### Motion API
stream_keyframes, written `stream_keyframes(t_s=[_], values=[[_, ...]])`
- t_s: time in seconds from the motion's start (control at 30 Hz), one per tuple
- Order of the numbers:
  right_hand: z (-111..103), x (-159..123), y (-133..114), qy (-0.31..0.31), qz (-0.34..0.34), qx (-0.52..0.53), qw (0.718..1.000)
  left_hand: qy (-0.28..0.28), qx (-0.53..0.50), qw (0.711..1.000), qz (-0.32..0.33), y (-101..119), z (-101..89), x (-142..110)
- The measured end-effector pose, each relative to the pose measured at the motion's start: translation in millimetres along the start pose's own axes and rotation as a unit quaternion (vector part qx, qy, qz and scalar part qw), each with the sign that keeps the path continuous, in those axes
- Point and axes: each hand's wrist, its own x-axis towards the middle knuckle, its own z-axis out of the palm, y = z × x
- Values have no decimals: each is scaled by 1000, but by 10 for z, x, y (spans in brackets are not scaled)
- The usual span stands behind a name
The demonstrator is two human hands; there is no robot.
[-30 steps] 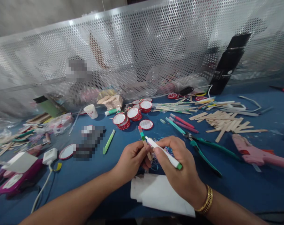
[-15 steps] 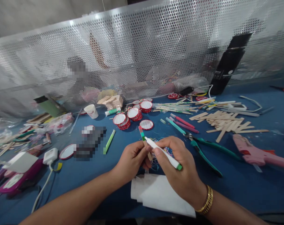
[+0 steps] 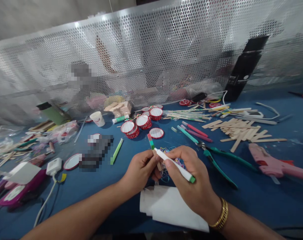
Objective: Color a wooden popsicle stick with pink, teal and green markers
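White marker [image 3: 175, 166], striped stick [image 3: 150, 141]
Grip-wise, your right hand [image 3: 195, 186] pinches the marker, your left hand [image 3: 138, 169] pinches the stick.

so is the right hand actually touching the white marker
Touching: the head view shows the thumb and fingers of the right hand pinching the barrel of the white marker from both sides

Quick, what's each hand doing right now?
Left hand: closed, holding a stick.
Right hand: closed, holding a marker.
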Motion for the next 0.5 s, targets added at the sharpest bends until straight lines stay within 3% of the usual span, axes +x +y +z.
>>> stream_keyframes(t_s=[0.27,0.5], values=[[8,1,-1,-15,2,-14,1000,1,16,1000,2,1,-8,-12],[2,7,-5,14,13,-19,1000,4,16,1000,-3,-6,-7,10]])
